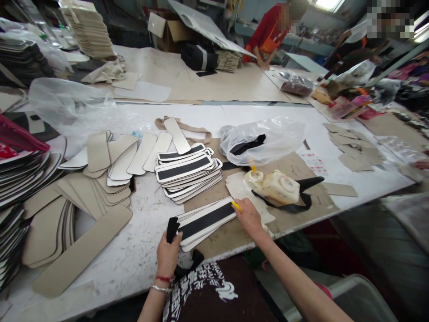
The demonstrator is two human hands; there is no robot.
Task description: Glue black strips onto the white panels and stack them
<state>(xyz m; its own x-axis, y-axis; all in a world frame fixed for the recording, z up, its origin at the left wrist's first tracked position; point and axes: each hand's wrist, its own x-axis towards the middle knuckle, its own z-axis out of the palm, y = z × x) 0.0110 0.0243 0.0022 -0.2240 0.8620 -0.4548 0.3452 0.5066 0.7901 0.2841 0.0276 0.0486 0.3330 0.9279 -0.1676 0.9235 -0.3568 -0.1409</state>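
Close to the table's front edge lies a fanned stack of white-edged strips [208,222], the top one with a black band along its middle. My left hand [168,252] is closed on black fabric strips [172,229] at the stack's left end; more black strip hangs below it. At the right end my right hand [248,218] is closed around a small yellow tool [236,205], its tip at the end of the black band. Behind sits a taller pile of similar banded pieces [184,170]. A stained plastic container [278,187] lies on its side to the right.
Beige panels [82,250] and dark stacks [25,179] fill the left. A clear plastic bag [284,138] with black material lies behind the container. Beige scraps [355,147] are at the right. A person in red [271,31] leans over the far table.
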